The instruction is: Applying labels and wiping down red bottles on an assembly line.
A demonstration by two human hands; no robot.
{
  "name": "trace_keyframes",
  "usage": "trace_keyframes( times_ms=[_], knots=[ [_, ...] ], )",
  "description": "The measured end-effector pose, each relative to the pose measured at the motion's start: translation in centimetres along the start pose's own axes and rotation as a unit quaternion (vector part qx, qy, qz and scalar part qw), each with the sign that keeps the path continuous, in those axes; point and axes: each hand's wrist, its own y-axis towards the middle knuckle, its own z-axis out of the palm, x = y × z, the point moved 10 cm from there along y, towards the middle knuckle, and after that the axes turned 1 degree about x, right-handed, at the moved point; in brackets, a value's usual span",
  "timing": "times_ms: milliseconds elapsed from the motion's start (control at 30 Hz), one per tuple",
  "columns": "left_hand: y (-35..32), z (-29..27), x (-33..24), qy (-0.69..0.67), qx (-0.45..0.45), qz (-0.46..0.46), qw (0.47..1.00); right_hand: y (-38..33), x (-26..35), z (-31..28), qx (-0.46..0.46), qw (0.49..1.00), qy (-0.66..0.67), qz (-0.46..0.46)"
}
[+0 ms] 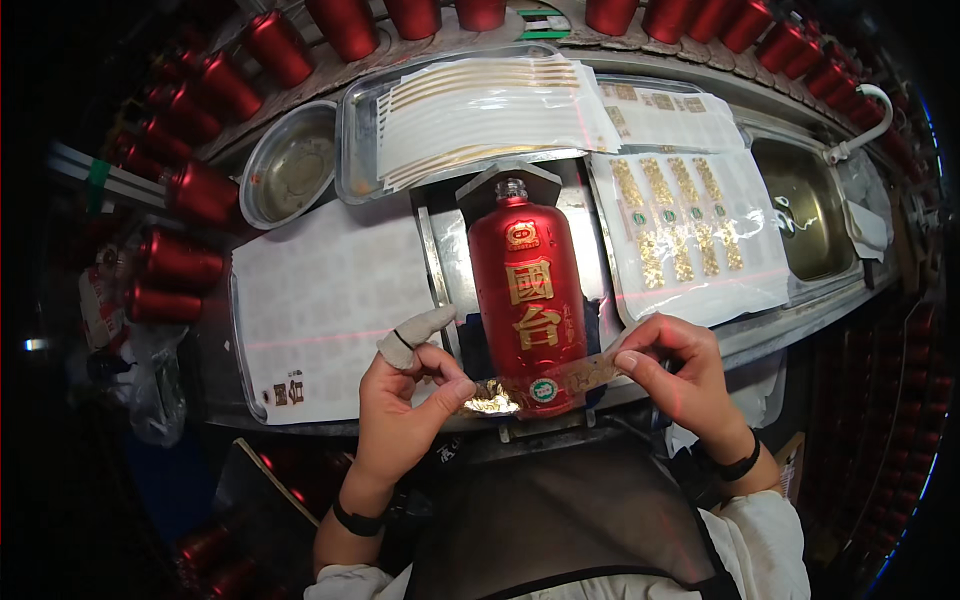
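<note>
A glossy red bottle (515, 270) with gold lettering lies on its back in front of me, its clear glass neck pointing away. Across its lower end stretches a thin see-through decal strip (495, 398) with gold patterning and a round green and white emblem. My left hand (400, 405) pinches the strip's left end between thumb and fingers; a pale cloth cover sits on its raised index finger. At the strip's other end, my right hand (690, 375) grips it between thumb and forefinger. Whether the strip touches the bottle I cannot tell.
A dark angled rest (550, 185) supports the bottle's neck end. Decal sheets lie on a tray (360, 150) behind, and a gold-patterned sheet (745, 215) at right. White sheet (335, 260) at left, round basin (290, 165), sink (800, 235), and red bottles (280, 50) around the back.
</note>
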Motion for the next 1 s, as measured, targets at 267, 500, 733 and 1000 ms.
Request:
trace_keyframes(
  times_ms=[267,500,733,1000],
  knots=[
    [-1.3,0.0,-0.6,-0.100,-0.035,-0.057,0.993,-1.0,1.5,-0.1,-0.001,1.000,-0.007,-0.025],
    [-1.0,-0.8,-2.0,0.034,0.000,0.016,0.999,-0.6,1.0,-0.5,-0.024,0.998,-0.026,-0.042],
    [0.3,-0.5,-0.2,0.024,-0.028,-0.007,0.999,-0.3,-1.3,-0.3,-0.034,0.999,-0.009,-0.020],
    [0.9,-0.5,0.5,0.010,-0.016,-0.012,1.000,0.0,-1.3,0.1,-0.028,1.000,-0.006,-0.010]
  ],
)
